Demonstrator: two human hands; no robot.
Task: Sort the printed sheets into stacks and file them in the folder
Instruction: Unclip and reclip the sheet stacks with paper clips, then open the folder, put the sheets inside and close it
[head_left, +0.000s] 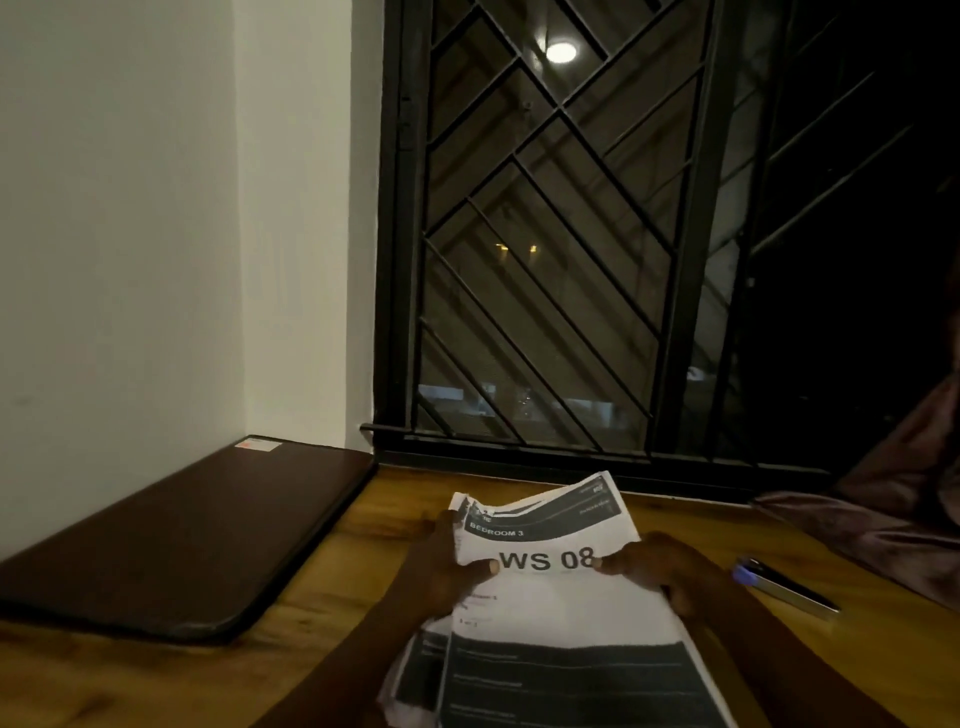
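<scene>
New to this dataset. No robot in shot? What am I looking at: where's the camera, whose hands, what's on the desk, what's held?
There is no robot here. A person does the task with bare hands, and the single picture comes from a wide-angle camera worn on their head, looking forward and down.

The left hand and right hand both grip a bundle of printed sheets, thumbs on top. The top sheet reads "BEDROOM 3" and "WS 08", and its far edge is creased.

On the wooden table, a dark flat folder lies closed on the left, against the wall. A pen lies to the right, and a dark cloth lies past it. Behind the table is a barred window, and it is dark outside.
</scene>
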